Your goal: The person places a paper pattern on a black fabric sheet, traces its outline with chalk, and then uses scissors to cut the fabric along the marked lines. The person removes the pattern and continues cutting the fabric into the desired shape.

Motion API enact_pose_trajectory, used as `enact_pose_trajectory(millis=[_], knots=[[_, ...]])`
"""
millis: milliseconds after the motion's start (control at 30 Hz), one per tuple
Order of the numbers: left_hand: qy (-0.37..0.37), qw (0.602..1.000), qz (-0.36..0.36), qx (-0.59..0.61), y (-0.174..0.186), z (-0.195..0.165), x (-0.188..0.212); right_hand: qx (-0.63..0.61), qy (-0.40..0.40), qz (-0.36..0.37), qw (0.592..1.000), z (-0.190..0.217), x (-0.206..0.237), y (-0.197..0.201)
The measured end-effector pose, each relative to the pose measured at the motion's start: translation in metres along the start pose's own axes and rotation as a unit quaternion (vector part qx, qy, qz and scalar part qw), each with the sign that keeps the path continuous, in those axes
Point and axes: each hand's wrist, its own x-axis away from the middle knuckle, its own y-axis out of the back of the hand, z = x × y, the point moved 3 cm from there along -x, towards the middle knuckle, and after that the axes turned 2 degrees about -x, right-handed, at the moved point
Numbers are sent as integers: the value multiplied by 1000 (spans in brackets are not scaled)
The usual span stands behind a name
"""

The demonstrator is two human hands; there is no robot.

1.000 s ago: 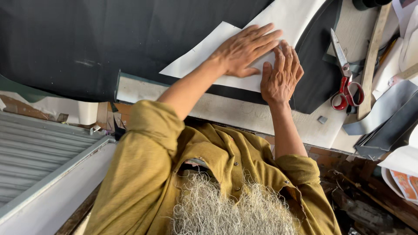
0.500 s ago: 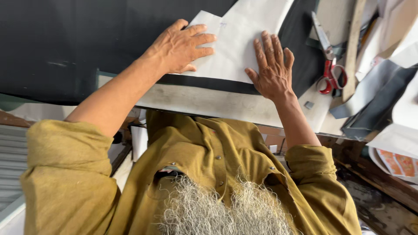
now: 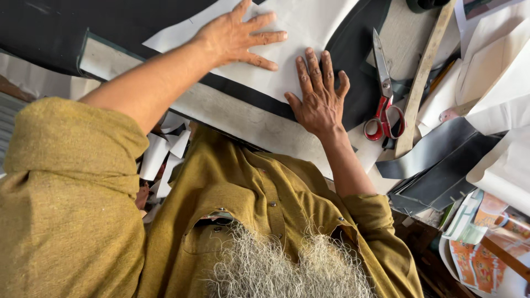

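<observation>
— White paper pattern point(image 3: 287, 49) lay flat over the black fabric point(image 3: 83, 27), didn't it? Where were the hands?

— Both were on that sheet, released and pressed flat, fingers spread, grasping nothing. The left hand point(image 3: 234, 36) sat further up the paper; the right hand point(image 3: 319, 99) covered the near edge, its palm over the spot where white met the dark cloth.

— How did the edges run?

— The paper's near edge slanted across the fabric, leaving a narrow black strip before the cloth ended. Below that strip the bare, scuffed surface point(image 3: 243, 118) showed, and its front edge met the person's mustard shirt point(image 3: 243, 193).

— Any open room around the hands?

— To the left, plenty: broad uncovered fabric. To the right it was cramped. Red-handled scissors point(image 3: 383, 94) lay just beside the right hand, blades pointing away, and a wooden ruler point(image 3: 422, 77) ran alongside them, touching the handles. Past it, grey sheets point(image 3: 441, 165) and white paper pieces point(image 3: 497, 77) were heaped.

— And under the surface?

— White paper scraps point(image 3: 163, 154) lay between the left sleeve and the shirt.
</observation>
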Motion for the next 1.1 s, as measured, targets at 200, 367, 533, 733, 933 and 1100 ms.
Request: enact_pose_trajectory(millis=[200,367,533,733,933,1100], knots=[[-100,989,52,-99,10,5,-14,-10,35,-5,999,-15,3,-1],[-192,975,82,-79,31,19,-12,-11,32,1,999,-18,3,2],[-215,967,107,-87,42,30,-7,-34,22,7,999,-18,-2,6],[-202,976,66,-49,32,29,-16,-30,29,-21,999,-25,-2,12],[-211,973,82,-50,24,26,-20,-2,29,-33,999,-38,-27,11],[-207,974,73,-61,25,28,-26,-11,27,-65,997,-64,-82,24]])
